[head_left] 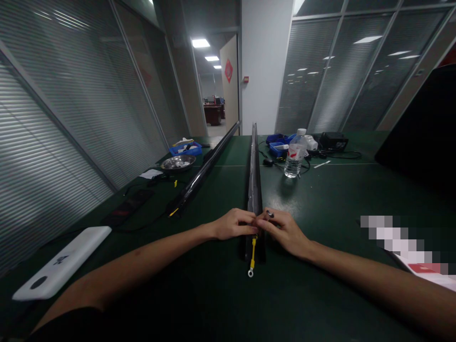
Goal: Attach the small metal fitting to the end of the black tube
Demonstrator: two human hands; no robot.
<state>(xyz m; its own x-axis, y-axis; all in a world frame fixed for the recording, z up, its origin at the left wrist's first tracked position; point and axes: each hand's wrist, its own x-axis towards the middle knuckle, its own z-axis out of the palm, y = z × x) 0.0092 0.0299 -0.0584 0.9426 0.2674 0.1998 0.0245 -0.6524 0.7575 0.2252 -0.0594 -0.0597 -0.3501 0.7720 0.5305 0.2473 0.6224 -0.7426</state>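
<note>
A long dark strip with a grey inner face (pixel 253 180) runs away from me down the middle of the green table. At its near end, my left hand (pixel 237 224) and my right hand (pixel 284 232) meet, fingertips pressed together over the strip. What they pinch is too small to make out. A yellow wire (pixel 253 251) with a metal ring terminal comes out below my fingers and lies toward me. A small dark metallic piece shows at my right index finger.
Another long black strip (pixel 203 173) lies to the left, near a metal bowl (pixel 178 163) and a blue tray (pixel 185 149). A white box-like device (pixel 64 261) is at the near left. A water bottle (pixel 295 154) and blue bins (pixel 280 148) stand on the right.
</note>
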